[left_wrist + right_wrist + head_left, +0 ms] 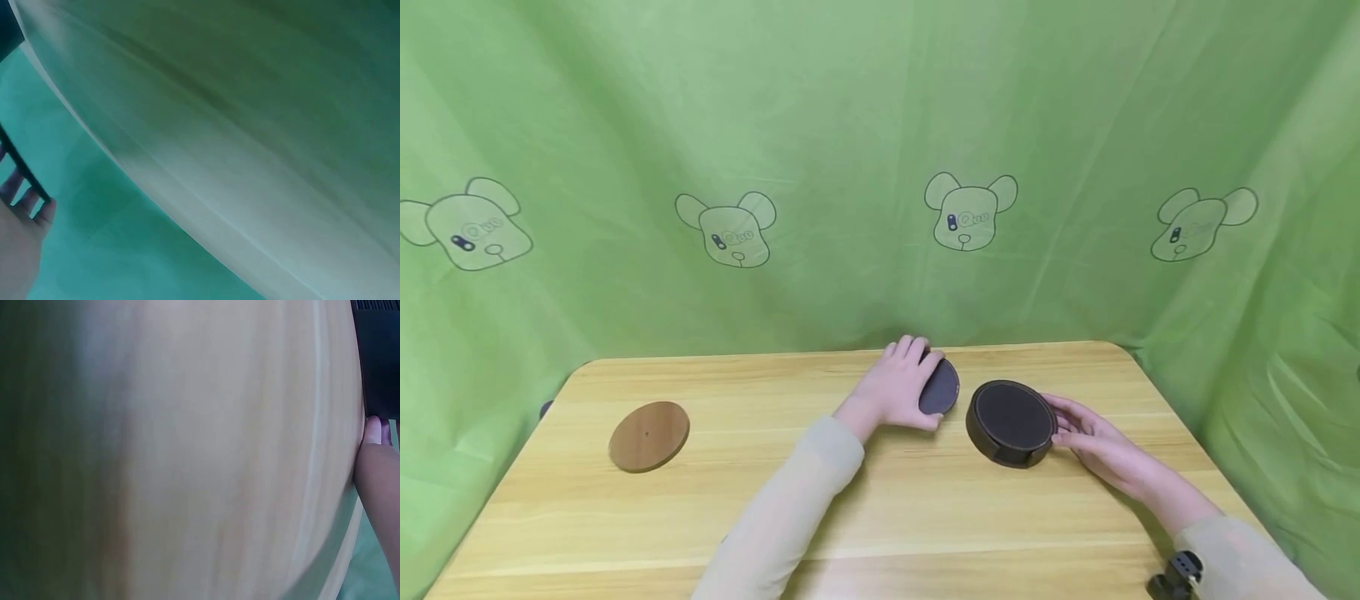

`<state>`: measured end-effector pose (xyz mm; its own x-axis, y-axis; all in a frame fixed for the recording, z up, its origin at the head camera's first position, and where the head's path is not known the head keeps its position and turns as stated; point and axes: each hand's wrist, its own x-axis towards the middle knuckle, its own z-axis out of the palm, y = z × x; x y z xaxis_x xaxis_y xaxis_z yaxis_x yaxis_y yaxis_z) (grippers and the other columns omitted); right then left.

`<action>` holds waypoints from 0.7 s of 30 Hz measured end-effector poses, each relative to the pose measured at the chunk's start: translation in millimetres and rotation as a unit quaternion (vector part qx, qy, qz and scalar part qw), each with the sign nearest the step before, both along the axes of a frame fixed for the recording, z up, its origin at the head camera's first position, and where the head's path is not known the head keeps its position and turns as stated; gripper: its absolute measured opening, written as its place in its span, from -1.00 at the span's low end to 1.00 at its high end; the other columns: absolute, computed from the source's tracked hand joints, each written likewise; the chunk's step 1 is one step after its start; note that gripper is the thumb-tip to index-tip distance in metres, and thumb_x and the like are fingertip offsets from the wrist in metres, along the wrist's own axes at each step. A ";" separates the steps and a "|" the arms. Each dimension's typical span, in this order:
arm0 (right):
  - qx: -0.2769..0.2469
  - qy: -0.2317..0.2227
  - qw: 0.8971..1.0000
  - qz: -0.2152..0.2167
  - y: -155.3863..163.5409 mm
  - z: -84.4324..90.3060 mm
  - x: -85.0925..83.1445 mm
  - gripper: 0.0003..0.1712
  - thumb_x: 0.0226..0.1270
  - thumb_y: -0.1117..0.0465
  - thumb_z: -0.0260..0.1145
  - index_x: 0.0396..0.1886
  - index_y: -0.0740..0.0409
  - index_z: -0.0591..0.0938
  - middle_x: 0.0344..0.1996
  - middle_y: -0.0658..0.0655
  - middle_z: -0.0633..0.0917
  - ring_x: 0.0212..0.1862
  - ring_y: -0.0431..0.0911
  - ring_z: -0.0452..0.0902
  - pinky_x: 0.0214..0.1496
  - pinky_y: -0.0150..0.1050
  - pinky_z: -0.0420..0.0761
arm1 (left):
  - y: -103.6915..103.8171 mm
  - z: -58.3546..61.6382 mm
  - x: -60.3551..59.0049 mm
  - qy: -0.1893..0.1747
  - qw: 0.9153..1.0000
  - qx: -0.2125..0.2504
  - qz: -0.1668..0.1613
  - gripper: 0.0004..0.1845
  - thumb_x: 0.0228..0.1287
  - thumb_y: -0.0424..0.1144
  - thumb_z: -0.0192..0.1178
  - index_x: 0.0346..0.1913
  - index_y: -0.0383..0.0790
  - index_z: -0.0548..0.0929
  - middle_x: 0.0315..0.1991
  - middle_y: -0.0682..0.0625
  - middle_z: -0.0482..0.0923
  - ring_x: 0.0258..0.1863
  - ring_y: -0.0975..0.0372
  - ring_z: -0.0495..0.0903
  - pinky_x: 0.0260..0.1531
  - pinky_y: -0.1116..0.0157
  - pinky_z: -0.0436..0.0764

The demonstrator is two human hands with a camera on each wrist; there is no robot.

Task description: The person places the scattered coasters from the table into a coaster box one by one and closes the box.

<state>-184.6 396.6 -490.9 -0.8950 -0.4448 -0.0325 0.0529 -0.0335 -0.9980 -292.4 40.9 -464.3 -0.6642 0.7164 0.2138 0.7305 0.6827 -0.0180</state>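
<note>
My left hand (901, 385) grips a thin dark round coaster (942, 388) by its edge, fingers over the far side and thumb near the lower rim. The coaster is tilted above the table; in the left wrist view the same coaster (25, 167) appears edge-on against the fingers. To its right stands a black round coaster holder (1017, 454), with a dark stitched coaster (1013, 412) on top inside it. My right hand (1093, 446) holds the holder's right side, thumb at the near part. In the right wrist view the thumb meets the edge of the holder (381, 369).
A brown wooden disc (649, 437) with a small dot at its middle lies on the left of the wooden table (925, 533). A green curtain (850, 275) with printed bear heads hangs behind the table. A small black device (1176, 577) sits at the right sleeve.
</note>
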 end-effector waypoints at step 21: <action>0.011 0.004 1.000 -0.007 0.8 -1.3 -0.2 -0.34 0.59 0.50 0.06 0.59 0.08 0.28 0.34 -0.23 0.57 0.32 -0.42 0.51 0.32 -0.52 0.53 | 37.4 15.3 21.1 0.038 0.998 -0.014 -0.047 0.06 -0.03 0.55 0.27 0.49 0.04 0.40 0.31 -0.01 0.36 0.26 0.15 0.32 0.36 0.15 0.45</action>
